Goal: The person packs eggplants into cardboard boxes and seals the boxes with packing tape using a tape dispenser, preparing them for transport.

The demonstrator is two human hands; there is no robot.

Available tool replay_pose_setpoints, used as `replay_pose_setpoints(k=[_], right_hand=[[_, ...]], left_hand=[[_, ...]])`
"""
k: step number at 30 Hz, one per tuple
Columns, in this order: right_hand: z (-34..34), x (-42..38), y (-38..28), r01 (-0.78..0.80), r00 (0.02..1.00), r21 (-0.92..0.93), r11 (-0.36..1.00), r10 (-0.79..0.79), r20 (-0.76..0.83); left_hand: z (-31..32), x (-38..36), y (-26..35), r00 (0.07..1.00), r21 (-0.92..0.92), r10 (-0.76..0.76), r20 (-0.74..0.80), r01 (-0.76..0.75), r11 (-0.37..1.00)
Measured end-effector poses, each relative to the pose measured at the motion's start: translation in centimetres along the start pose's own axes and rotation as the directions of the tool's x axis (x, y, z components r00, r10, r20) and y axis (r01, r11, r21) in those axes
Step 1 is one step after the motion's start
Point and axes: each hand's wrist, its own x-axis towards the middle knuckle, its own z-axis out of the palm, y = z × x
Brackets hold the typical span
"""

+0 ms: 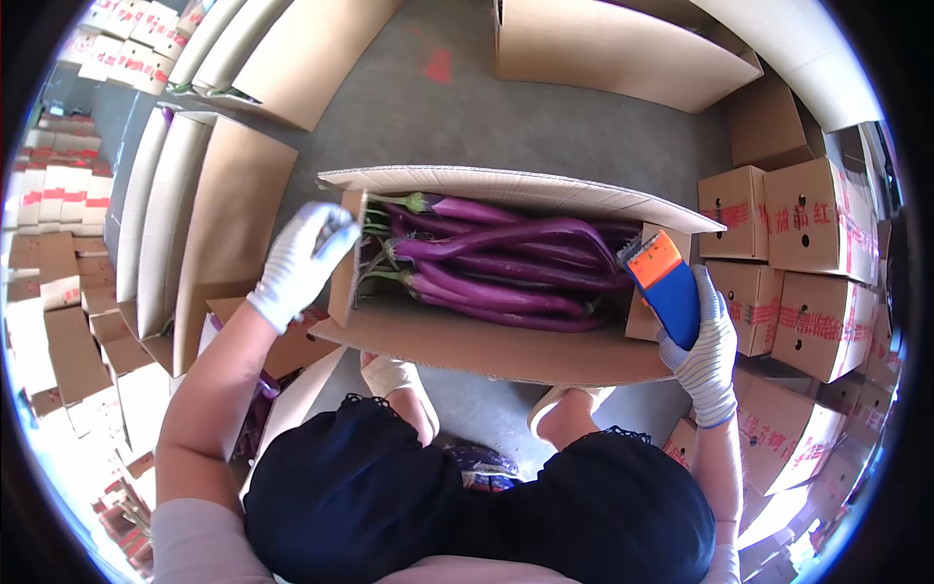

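Long purple eggplants (506, 255) lie lengthwise in an open cardboard box (506, 358), their green stems toward its left end. My left hand (309, 255), in a white knit glove, is at the box's left end flap (345, 277). Its fingers are curled with thumb and fingertips close together; I cannot tell what is between them. In my gloved right hand (708, 350) is a flat blue-and-orange hand tool (666, 289) with a dark, rough-looking edge. That edge is over the box's right end, near the eggplant tips.
Closed cartons with red print (817, 219) are stacked at the right. Long open boxes stand at the upper right (623, 49) and at the left (233, 234). More cartons (68, 195) fill the far left. My feet (413, 399) are just below the box on the grey floor (409, 127).
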Motion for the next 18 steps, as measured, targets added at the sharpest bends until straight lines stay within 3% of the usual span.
replay_pose_setpoints(k=[1,3,4,5,7,8,9,11,12,13,15,16,18], right_hand=[[0.1,-0.1,0.1,0.004,1.000,-0.008,1.000,-0.004,0.006],[0.4,-0.3,0.5,0.027,0.999,-0.017,0.999,-0.027,-0.036],[0.4,-0.4,0.6,0.028,0.999,-0.022,0.999,-0.029,-0.031],[0.5,-0.6,0.5,-0.020,0.999,-0.006,1.000,0.019,-0.035],[0.7,-0.6,0.4,-0.062,0.997,0.012,0.998,0.063,-0.044],[0.7,-0.7,0.5,-0.075,0.996,0.016,0.997,0.076,-0.045],[0.8,-0.7,0.5,-0.092,0.995,0.019,0.996,0.093,-0.044],[0.8,-0.9,0.5,-0.084,0.994,0.025,0.996,0.086,-0.063],[0.8,-1.0,0.5,-0.068,0.995,0.030,0.997,0.070,-0.076],[1.0,-1.0,0.6,-0.065,0.995,0.033,0.997,0.067,-0.072],[1.2,-1.4,1.1,-0.055,0.995,0.034,0.998,0.057,-0.083],[1.2,-1.4,1.1,-0.054,0.995,0.034,0.998,0.056,-0.081],[1.2,-1.4,1.0,-0.086,0.991,0.037,0.996,0.089,-0.098]], left_hand=[[0.1,0.9,0.3,0.977,0.343,0.193,-0.085,-0.153,0.927],[1.2,1.2,4.2,0.905,0.348,0.413,0.101,-0.422,0.837],[2.4,1.0,5.1,0.923,0.196,0.314,0.222,-0.357,0.913],[4.1,0.9,4.8,0.907,0.004,0.332,0.260,-0.345,0.939],[5.6,0.6,5.0,0.967,0.267,0.195,0.162,-0.233,0.935],[4.9,1.1,5.1,0.979,0.408,0.001,0.206,-0.086,0.909],[4.7,0.9,3.8,0.996,0.603,0.025,0.080,-0.069,0.795],[3.9,2.1,-0.6,0.999,0.632,-0.027,0.045,-0.008,0.775],[3.9,2.6,-0.4,0.996,0.679,-0.003,0.093,-0.061,0.732],[4.3,3.0,-0.5,0.995,0.625,-0.006,0.100,-0.059,0.779],[5.0,4.0,-1.0,0.995,0.756,-0.019,0.095,-0.060,0.652],[5.3,4.4,-0.8,0.995,0.755,-0.021,0.095,-0.058,0.653],[5.5,4.9,0.0,0.985,0.749,-0.160,0.066,0.058,0.660]])
